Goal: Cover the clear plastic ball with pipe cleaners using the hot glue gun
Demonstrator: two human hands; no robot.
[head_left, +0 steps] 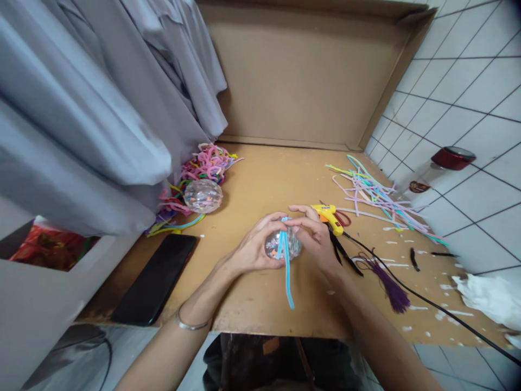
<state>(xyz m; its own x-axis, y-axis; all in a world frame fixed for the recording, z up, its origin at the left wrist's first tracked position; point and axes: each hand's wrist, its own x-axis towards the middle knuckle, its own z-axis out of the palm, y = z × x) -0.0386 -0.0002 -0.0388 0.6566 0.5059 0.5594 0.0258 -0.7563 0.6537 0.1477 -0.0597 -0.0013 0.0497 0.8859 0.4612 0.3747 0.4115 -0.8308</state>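
My left hand (254, 244) cups a clear ball filled with glitter flakes (283, 245) just above the wooden table (260, 179). My right hand (311, 233) pinches a light blue pipe cleaner (287, 271) at the top of that ball. The pipe cleaner runs down over the ball's front and its free end hangs toward the table's near edge. Both hands touch the ball. A thin metal bangle sits on my left wrist.
A second glitter ball (202, 195) lies by a heap of coloured pipe cleaners (203, 165) at left. A black phone (157, 277) lies near the front left. A yellow glue gun (329, 217), purple tassel (388, 282), loose pipe cleaners (378, 198) and a red-lidded jar (445, 165) are at right.
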